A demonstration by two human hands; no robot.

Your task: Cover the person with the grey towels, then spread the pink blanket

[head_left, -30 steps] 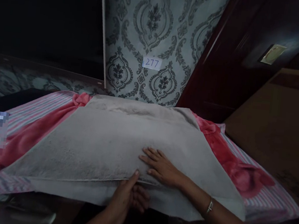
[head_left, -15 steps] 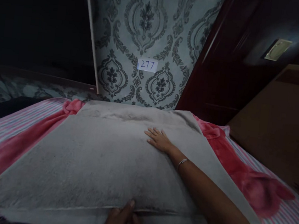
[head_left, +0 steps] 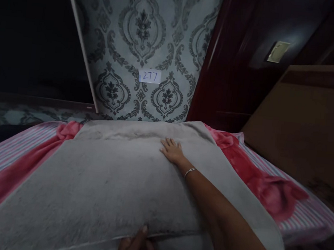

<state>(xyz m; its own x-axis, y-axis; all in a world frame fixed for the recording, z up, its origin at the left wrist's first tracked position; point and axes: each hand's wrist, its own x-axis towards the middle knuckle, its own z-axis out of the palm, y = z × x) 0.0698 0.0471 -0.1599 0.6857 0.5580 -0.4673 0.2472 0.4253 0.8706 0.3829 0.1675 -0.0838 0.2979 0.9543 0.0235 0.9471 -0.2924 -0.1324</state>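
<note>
A large grey fuzzy blanket (head_left: 113,183), folded double, lies spread over the bed. My right hand (head_left: 172,150) is stretched far forward and rests flat on the blanket's far part, fingers spread, a thin bracelet on the wrist. At the bottom edge of the view my left hand (head_left: 136,249) pinches the near folded edge of the blanket, thumb on top and fingers tucked under the upper layer.
A pink fleece blanket (head_left: 256,182) and a striped pink sheet (head_left: 309,219) lie under the grey one. Behind stands patterned wallpaper with a paper label "277" (head_left: 150,76), a dark screen (head_left: 30,35) at left, a dark wooden door (head_left: 244,69) and a brown headboard (head_left: 310,124) at right.
My right hand slid from the near edge across the grey blanket to its far part. My left hand kept its pinch on the near edge as the view moved closer.
</note>
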